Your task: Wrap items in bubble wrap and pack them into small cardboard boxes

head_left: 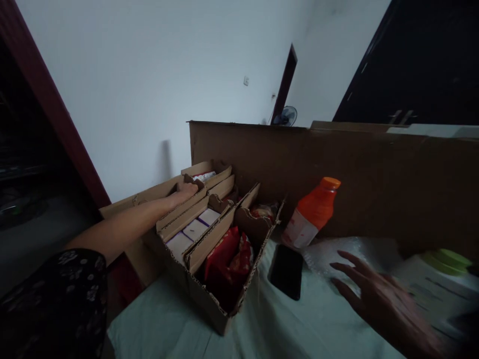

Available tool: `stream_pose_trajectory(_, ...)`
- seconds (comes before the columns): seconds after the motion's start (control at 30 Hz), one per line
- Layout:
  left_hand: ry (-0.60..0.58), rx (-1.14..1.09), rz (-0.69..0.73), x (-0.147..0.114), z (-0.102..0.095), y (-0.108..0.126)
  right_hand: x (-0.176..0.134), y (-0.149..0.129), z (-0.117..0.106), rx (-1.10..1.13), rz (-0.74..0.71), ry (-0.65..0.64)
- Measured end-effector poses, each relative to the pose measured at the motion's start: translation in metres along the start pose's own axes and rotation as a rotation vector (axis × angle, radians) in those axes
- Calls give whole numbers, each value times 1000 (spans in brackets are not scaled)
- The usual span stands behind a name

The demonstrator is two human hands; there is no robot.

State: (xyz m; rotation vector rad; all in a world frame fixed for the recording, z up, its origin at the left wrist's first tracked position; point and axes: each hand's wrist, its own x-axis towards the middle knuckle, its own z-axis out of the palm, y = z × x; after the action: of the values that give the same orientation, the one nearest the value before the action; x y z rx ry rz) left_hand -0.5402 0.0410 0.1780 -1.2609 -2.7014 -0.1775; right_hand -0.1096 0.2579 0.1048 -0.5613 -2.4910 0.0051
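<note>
My left hand reaches down into a far left compartment of a cardboard box. The dividers and the dim light hide its fingers, so its grip and what it touches cannot be made out. In nearby compartments stand several white cartons with purple edges and a red patterned packet. Over on the right, my right hand is open with its fingers spread and nothing in it. It is nearest to crumpled clear plastic wrap and a white container with a green lid.
An orange-capped bottle leans near a tall cardboard panel at the back. A black phone lies on the pale green cloth beside the box. Farther off are a fan and a dark cabinet.
</note>
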Motion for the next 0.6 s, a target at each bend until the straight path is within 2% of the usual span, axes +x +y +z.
stream_pose_trajectory(0.1,-89,4,-156,-1,-9,0,4,-20,-3,59,-39,-18)
stream_pose_trajectory(0.17,-83,2,-232,-2,-26,-8,13,-35,-7,106,-65,-1)
stream_pose_trajectory(0.27,5,4,-291,-13,-67,-26,41,-65,-15,227,-139,15)
stream_pose_trajectory(0.33,159,2,-266,-30,-97,-30,68,-93,-22,329,-210,4)
stream_pose_trajectory(0.37,273,-14,-214,-41,-110,-26,85,-110,-25,376,-246,9)
stream_pose_trajectory(0.43,532,-94,-19,-65,-130,-5,120,-146,-33,458,-310,46)
stream_pose_trajectory(0.47,623,-153,108,-76,-136,10,137,-164,-37,497,-334,79)
stream_pose_trajectory(0.5,663,-210,233,-85,-140,25,153,-179,-40,534,-349,100)
stream_pose_trajectory(0.53,636,-276,356,-91,-141,40,168,-192,-41,570,-364,113)
stream_pose_trajectory(0.6,475,-403,549,-91,-140,60,187,-205,-38,617,-362,74)
